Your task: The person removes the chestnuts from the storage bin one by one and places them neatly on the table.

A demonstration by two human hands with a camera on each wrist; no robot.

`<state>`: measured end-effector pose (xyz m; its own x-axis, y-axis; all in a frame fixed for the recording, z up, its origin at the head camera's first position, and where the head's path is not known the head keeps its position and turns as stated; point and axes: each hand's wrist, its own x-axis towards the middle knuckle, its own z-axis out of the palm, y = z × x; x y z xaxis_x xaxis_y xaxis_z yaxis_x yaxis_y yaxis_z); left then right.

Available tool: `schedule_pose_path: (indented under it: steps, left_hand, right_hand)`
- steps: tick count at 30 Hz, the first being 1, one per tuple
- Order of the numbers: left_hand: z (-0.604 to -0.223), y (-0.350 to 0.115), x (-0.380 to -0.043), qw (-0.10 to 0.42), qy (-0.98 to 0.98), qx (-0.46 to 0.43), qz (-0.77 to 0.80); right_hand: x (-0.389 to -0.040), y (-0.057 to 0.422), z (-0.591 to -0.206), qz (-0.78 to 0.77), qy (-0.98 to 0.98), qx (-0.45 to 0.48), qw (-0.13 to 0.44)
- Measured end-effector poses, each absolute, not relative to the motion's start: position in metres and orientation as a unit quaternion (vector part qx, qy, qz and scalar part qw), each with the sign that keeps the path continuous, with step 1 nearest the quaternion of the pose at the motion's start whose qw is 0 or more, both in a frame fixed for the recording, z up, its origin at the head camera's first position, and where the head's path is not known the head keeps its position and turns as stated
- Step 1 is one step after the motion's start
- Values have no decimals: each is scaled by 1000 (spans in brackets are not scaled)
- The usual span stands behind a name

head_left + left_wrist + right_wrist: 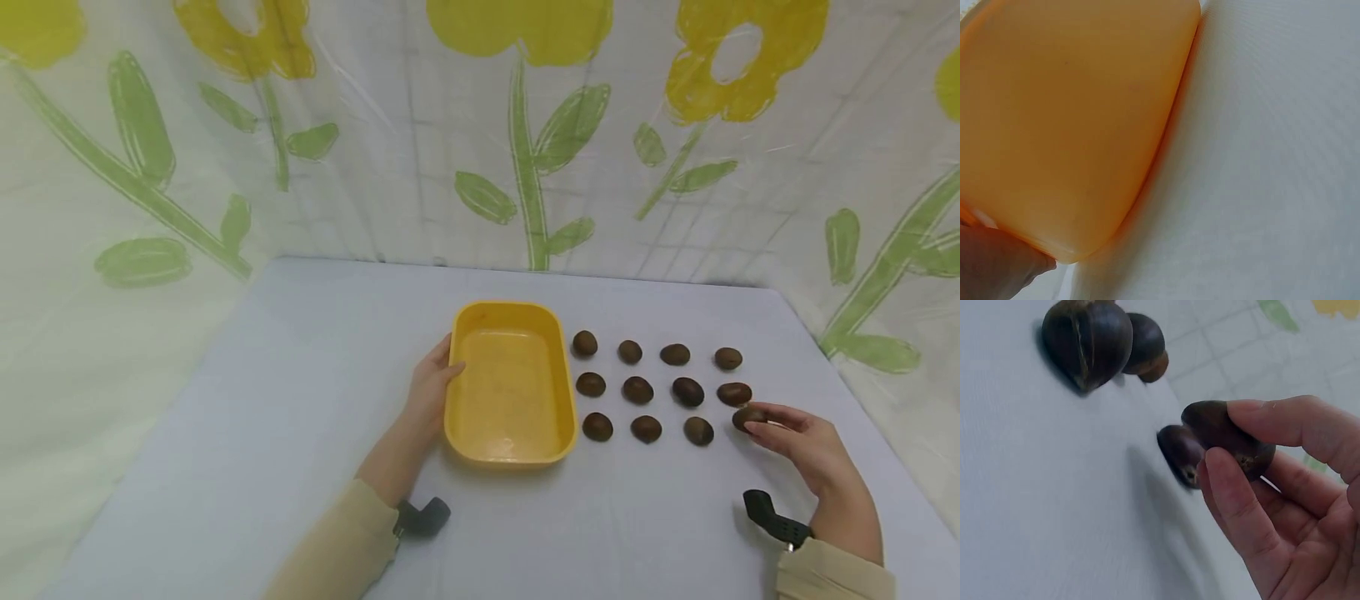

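A yellow plastic tray (512, 454), bare inside, stands on the table near its middle. My left hand (432, 387) grips its left side, the thumb over the rim and the fingers outside against the wall; in the left wrist view that wall (1079, 125) fills much of the picture. Between thumb and fingertips, my right hand (806, 442) pinches a brown chestnut (1219, 428), raised over the table with a shadow below. Just behind it lies another chestnut (734, 394), at the right end of the middle row.
Several chestnuts (637, 390) lie in three rows right of the tray, spaced apart. The table (300, 400) has a pale cover and ends at a hanging curtain (375, 167) printed with yellow flowers. Black wrist-worn devices (776, 521) stick out by both sleeves.
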<state>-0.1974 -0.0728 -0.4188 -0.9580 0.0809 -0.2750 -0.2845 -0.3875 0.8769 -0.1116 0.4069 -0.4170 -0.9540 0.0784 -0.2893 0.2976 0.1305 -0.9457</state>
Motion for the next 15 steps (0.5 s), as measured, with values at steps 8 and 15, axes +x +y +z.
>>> schedule_pose_path:
  steps: [8,15]
  left_hand:
    - [-419,-72,-197,112,534,-88,834]
    - [-419,-73,-198,111,534,-80,834]
  right_hand:
    - [-112,410,-426,-589,787,156,94]
    - [-112,410,-424,-503,843,168,94]
